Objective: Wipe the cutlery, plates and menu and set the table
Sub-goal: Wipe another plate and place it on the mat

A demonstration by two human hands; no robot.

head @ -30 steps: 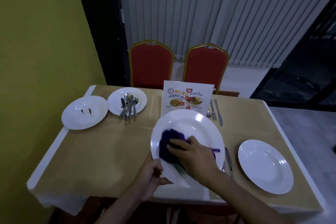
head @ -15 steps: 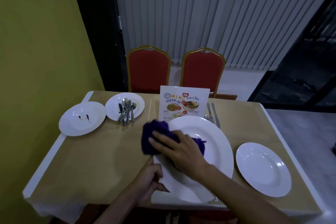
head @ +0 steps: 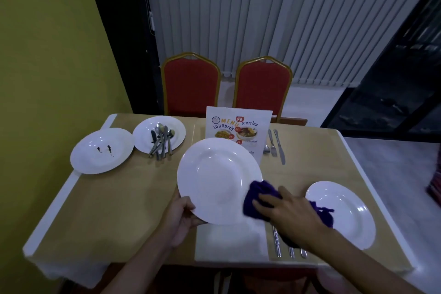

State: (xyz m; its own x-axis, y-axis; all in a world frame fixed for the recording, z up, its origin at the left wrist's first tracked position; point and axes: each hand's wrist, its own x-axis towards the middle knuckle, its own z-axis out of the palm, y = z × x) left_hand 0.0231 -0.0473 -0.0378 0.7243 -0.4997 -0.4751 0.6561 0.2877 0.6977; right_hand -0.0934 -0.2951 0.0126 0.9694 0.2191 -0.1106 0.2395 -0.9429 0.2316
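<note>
White plate [head: 214, 179], large, glossy and unmarked, is being held tilted just in front of the menu [head: 238, 126], its far rim overlapping the card's lower edge. Left hand [head: 181, 217] is gripping the rim on the side away from the menu, thumb on the face and fingers curled beneath. Right hand [head: 291, 212] is pressing a bunched purple cloth [head: 260, 198] against the plate's near right rim, fingers lying fairly straight over it. Left of the menu, a stained plate [head: 102, 150] and a smaller plate [head: 143, 148] carrying cutlery [head: 161, 141] are resting on the table [head: 119, 198].
</note>
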